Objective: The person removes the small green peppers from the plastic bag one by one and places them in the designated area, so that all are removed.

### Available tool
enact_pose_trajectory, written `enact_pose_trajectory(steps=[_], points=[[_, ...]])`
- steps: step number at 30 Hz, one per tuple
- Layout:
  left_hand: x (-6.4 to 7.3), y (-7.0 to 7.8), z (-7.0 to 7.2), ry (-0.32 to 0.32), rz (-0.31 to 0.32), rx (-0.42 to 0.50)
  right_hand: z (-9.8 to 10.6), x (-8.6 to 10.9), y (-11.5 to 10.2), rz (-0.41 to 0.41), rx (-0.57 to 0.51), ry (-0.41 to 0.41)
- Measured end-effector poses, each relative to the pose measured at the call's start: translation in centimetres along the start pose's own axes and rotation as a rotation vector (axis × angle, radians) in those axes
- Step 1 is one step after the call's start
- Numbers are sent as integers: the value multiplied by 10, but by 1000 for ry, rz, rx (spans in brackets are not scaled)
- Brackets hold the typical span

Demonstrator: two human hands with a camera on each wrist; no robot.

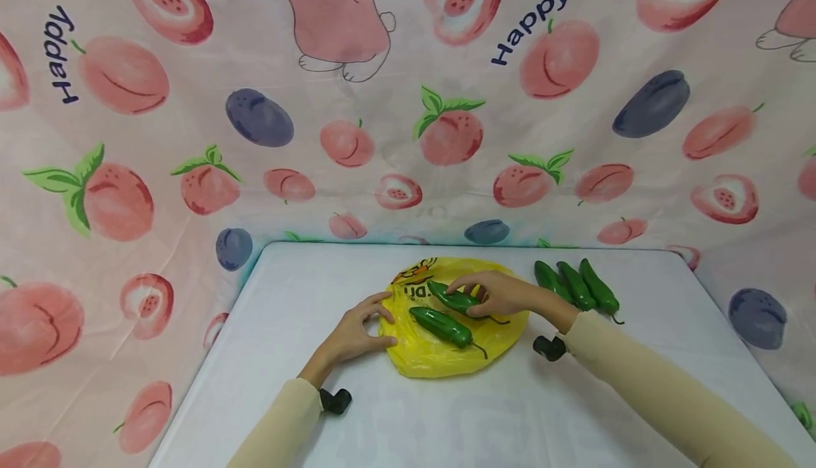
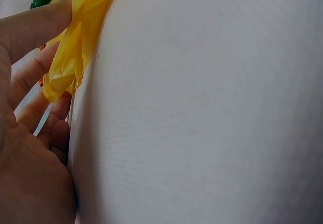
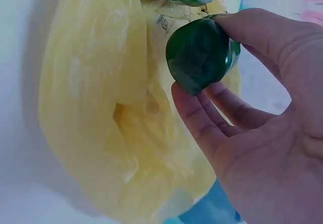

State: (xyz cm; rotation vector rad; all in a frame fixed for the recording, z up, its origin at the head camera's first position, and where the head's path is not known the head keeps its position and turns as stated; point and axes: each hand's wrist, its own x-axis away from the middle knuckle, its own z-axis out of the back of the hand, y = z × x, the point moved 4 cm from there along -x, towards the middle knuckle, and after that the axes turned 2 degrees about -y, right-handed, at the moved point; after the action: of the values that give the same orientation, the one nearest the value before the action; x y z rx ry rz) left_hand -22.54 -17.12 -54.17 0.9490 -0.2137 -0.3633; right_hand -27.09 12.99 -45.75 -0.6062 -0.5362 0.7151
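Note:
A yellow plastic bag (image 1: 427,364) with dark print lies flat on the white table. Two long green peppers are on top of it. My right hand (image 1: 506,293) grips the farther pepper (image 1: 451,298) between thumb and fingers; in the right wrist view that pepper's blunt end (image 3: 198,56) faces the camera. The nearer pepper (image 1: 441,326) lies slanted beside it, stem toward the lower right. At the bag's left edge, my left hand (image 1: 350,333) holds the crumpled plastic (image 2: 81,47) loosely between thumb and curved fingers. Some left fingertips are hidden behind the bag.
Three more green peppers (image 1: 576,286) lie side by side on the table, right of the bag and beyond my right forearm. The white table (image 1: 287,277) meets a peach-patterned cloth (image 1: 382,114) at the back. Small black devices (image 1: 550,347) sit at both wrists.

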Motion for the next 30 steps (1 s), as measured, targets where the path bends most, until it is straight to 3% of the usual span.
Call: enact_pose_trajectory(steps=[30], points=[[1,3,1,-1,-45,6,16,90,25,21,-120,207]])
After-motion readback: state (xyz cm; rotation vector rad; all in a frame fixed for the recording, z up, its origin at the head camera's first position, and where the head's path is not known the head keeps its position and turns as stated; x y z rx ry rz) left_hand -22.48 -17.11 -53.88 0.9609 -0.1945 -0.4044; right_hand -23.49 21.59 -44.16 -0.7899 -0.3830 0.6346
